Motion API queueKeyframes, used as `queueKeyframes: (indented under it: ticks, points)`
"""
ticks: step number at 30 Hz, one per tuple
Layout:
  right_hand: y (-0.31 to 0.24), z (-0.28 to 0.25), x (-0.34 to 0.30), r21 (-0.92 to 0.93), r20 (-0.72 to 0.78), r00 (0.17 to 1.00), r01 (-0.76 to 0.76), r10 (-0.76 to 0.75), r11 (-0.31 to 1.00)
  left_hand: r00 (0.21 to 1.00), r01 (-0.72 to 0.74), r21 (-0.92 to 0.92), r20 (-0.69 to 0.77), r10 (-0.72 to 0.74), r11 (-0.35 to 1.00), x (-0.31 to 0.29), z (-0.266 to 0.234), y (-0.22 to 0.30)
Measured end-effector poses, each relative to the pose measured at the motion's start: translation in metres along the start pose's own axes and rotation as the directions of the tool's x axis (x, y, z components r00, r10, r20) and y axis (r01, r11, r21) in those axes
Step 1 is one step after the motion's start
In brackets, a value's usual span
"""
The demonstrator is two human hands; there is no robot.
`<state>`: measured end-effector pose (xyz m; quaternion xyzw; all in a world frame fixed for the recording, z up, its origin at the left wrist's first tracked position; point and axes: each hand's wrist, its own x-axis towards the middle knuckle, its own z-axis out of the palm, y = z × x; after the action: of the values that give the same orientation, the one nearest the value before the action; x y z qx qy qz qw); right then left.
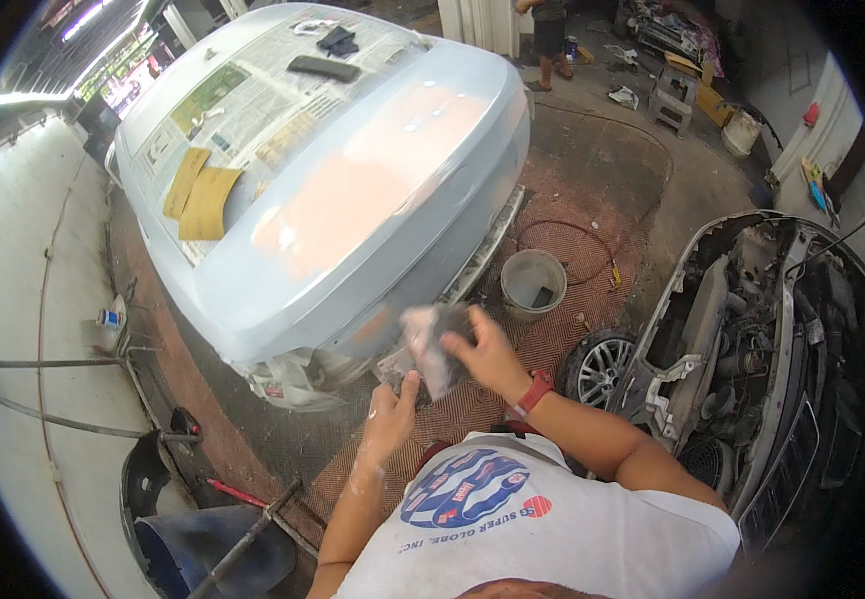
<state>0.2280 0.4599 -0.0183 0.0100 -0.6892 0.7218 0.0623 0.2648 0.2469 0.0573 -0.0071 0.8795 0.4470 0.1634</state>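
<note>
Patterned floor mat (542, 344) underfoot. R hand (492, 354) holds blurred pinkish-grey item (430, 349); L hand (389, 414), thumb up, just left & nearer, can't tell if gripping. Pale-blue car (283, 309) w/ pink patch far L; bucket (527, 268) far R.

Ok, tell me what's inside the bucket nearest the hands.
A dark, roughly rectangular piece shows inside the bucket; whatever lies directly beneath that piece is covered and can't be seen.

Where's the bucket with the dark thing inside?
In the head view, the bucket is right of centre, on the patterned mat, between the pale blue car and the spoked wheel.
</note>
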Motion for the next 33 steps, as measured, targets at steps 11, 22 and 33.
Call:
queueKeyframes:
  ticks: [11,22,33]
  points:
    - [-0.023,-0.133,-0.011,0.555,0.386,0.912,-0.351,0.14,0.755,0.971,-0.191,-0.745,-0.049,0.233,0.639,0.067,0.116,0.058]
    - [-0.01,-0.196,0.021,0.805,0.192,0.931,-0.33,0.31,0.493,0.887,-0.449,-0.135,-0.189,0.422,0.884,0.068,0.143,0.124]
    - [-0.007,-0.188,0.057,0.227,0.015,0.989,-0.146,0.146,0.963,0.94,-0.025,-0.564,0.268,0.212,0.826,0.087,0.152,0.071]
